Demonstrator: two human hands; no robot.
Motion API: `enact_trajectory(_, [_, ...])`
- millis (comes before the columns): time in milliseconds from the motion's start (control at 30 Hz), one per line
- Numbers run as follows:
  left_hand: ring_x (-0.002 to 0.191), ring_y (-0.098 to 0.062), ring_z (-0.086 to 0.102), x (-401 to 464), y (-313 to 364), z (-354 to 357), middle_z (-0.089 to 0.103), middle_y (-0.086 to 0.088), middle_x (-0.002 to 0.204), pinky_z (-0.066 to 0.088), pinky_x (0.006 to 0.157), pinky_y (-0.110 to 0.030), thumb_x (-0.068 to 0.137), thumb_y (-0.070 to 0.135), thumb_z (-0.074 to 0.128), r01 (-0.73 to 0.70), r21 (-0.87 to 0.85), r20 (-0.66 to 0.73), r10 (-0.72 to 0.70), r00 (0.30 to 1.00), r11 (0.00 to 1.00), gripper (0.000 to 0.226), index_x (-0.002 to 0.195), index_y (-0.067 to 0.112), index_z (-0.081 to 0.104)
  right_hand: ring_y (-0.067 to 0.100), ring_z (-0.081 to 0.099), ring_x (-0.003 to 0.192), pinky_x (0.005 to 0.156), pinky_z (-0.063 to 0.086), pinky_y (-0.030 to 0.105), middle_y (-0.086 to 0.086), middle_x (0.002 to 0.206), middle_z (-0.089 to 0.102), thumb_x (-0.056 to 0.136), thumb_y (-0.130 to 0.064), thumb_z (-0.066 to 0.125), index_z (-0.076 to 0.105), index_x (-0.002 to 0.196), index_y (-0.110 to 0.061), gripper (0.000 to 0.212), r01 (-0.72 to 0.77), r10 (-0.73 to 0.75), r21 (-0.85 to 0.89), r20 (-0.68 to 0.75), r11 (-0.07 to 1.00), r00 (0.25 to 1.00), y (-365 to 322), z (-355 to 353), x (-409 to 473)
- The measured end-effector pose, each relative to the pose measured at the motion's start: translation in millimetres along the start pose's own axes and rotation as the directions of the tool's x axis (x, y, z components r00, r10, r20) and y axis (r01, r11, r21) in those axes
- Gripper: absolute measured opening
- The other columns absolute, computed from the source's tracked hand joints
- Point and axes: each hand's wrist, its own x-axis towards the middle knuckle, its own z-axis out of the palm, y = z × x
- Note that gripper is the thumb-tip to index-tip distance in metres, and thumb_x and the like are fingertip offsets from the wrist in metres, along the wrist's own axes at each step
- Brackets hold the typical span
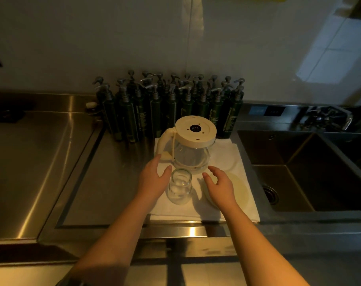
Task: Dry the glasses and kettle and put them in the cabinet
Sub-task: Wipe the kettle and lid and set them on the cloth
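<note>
Here we hold our left hand (155, 178) and right hand (218, 183) open and empty, either side of the glass (178, 186); it stands on the white towel (233, 209), just before the upturned kettle (191, 145); drying seems unstarted; next we likely close round the glass and lift it.

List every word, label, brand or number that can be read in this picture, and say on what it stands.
No text can be read.
Dark green pump bottles: pale lettering runs up each side, too blurred to read.
Small wall panel behind the steel sink: too small to read.
</note>
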Motion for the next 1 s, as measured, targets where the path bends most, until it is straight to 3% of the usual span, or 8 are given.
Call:
enact_trajectory(167, [0.133, -0.021, 0.04, -13.1, -3.1, -3.8, 0.042, -0.005, 0.147, 0.031, 0.103, -0.028, 0.094, 0.03, 0.056, -0.031, 0.065, -0.027, 0.032, 0.999, 0.997, 0.055, 0.145, 0.02, 0.038, 0.016, 0.048, 0.122, 0.092, 0.034, 0.02, 0.004, 0.135, 0.052, 0.094, -0.031, 0.055, 0.051, 0.134, -0.018, 0.042, 0.03, -0.031, -0.018, -0.022, 0.999, 0.999, -6.4, 2.0, -10.1])
enact_trajectory(467, [0.13, -0.025, 0.044, -29.8, -14.9, -15.3, 0.044, -0.005, 0.145, 0.041, 0.105, -0.046, 0.092, 0.042, 0.055, -0.099, 0.175, 0.039, 0.093, 0.995, 0.98, 0.06, 0.146, 0.023, 0.037, 0.017, 0.049, 0.122, 0.095, 0.036, 0.023, 0.004, 0.134, 0.052, 0.094, -0.029, 0.056, 0.052, 0.133, -0.017, 0.041, 0.022, -0.024, -0.04, -0.072, 0.999, 0.997, -14.7, 6.8, -43.0])
enact_trajectory(733, [0.134, -0.025, 0.039, -51.0, -17.1, -16.1, 0.038, -0.005, 0.15, 0.037, 0.109, -0.043, 0.094, 0.044, 0.052, -0.14, 0.199, 0.109, 0.12, 0.987, 0.97, 0.061, 0.148, 0.024, 0.033, 0.02, 0.051, 0.12, 0.098, 0.042, 0.032, 0.006, 0.133, 0.053, 0.094, -0.031, 0.055, 0.053, 0.132, -0.015, 0.041, -0.028, 0.018, -0.076, -0.132, 0.997, 0.991, -14.4, -2.5, -74.6])
enact_trajectory(1000, [0.133, -0.026, 0.041, -64.4, -18.5, -9.0, 0.039, -0.003, 0.15, 0.039, 0.107, -0.047, 0.092, 0.049, 0.052, -0.127, 0.212, 0.096, 0.109, 0.989, 0.969, 0.062, 0.147, 0.027, 0.034, 0.019, 0.051, 0.12, 0.098, 0.044, 0.034, 0.003, 0.134, 0.052, 0.094, -0.031, 0.054, 0.053, 0.131, -0.017, 0.039, -0.006, -0.007, -0.098, -0.128, 0.995, 0.992, -12.2, -11.3, -88.0])
